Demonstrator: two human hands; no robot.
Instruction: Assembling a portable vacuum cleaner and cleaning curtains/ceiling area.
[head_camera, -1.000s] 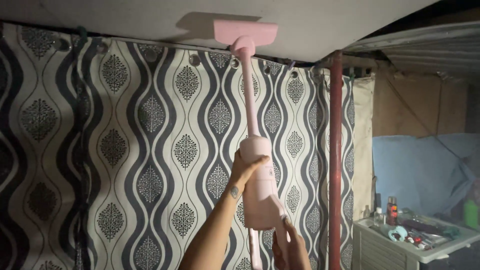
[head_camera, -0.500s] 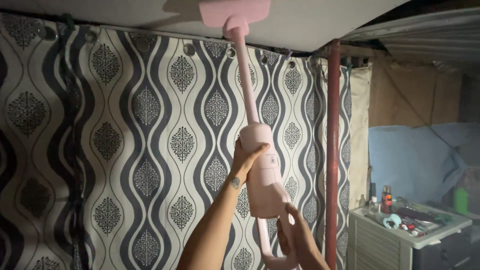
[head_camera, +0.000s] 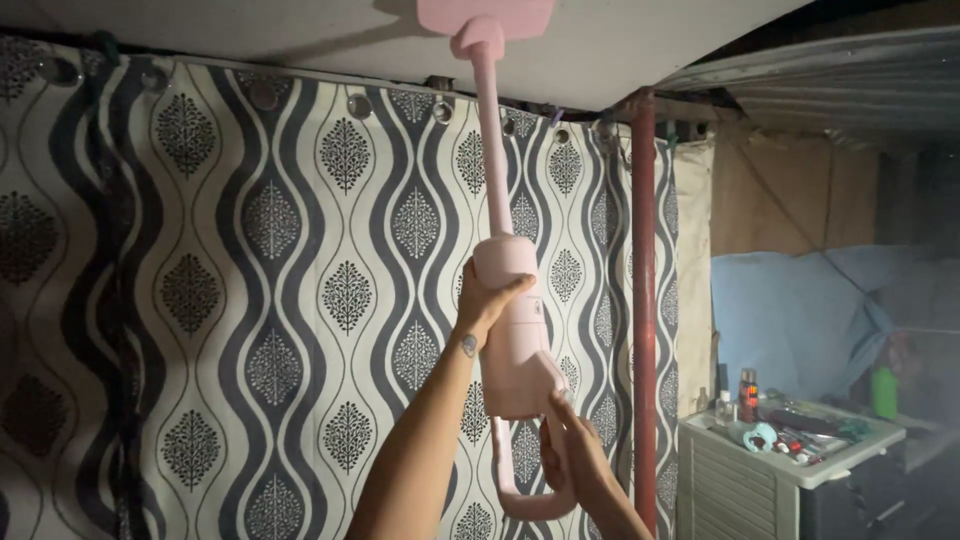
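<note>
Left hand: wrapped around upper body of pink stick vacuum. Right hand: closed on its looped handle. Vacuum raised overhead, head pressed to ceiling, before patterned curtain. Risk: top-heavy reach; head may skid sideways, snagging curtain.

The ceiling closes off the space overhead, and the patterned curtain hangs as a wall just behind both hands. To the right, a red upright pole stands close by. Past it, the room opens above a cluttered white cabinet.
</note>
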